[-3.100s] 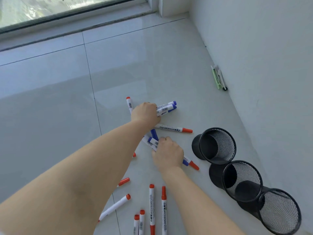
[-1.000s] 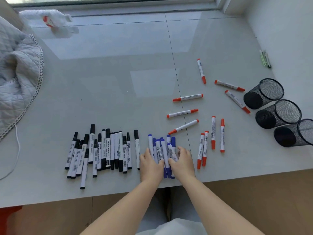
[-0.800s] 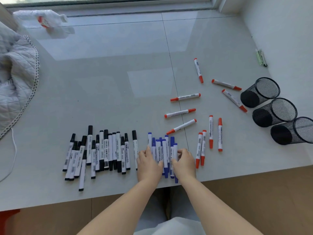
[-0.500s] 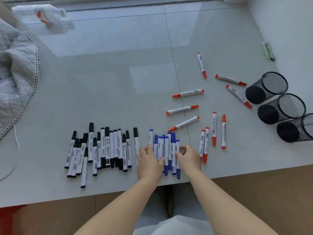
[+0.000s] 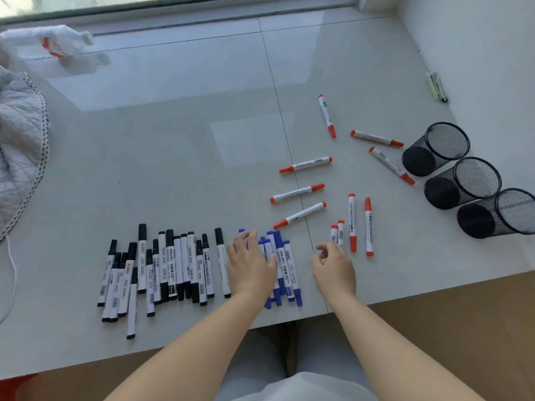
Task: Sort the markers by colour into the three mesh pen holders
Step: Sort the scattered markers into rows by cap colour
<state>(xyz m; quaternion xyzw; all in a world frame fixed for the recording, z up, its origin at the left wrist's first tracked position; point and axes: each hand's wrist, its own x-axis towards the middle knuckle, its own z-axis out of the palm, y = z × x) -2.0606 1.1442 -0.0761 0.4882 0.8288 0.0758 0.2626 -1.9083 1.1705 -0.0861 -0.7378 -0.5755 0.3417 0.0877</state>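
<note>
Several black markers (image 5: 169, 267) lie in a row near the front edge of the grey surface. Right beside them sits a bunch of blue markers (image 5: 285, 267). My left hand (image 5: 250, 266) lies flat over the left part of that bunch, fingers fairly straight. My right hand (image 5: 333, 266) hovers just right of the blue bunch with loosely curled fingers, holding nothing, next to two short red markers (image 5: 337, 234). Several red markers (image 5: 298, 193) are scattered farther out. Three black mesh pen holders (image 5: 463, 183) lie tipped at the right, and I see no markers inside them.
A quilted grey cloth (image 5: 20, 140) covers the left side, with a white cord (image 5: 11, 273) below it. A white plastic bottle (image 5: 55, 44) lies at the back left. A green clip-like item (image 5: 435, 86) rests by the right wall. The surface's front edge (image 5: 405, 290) runs under my forearms.
My right hand has left the blue bunch and shifted right toward the red markers. My left hand stays on the blue markers.
</note>
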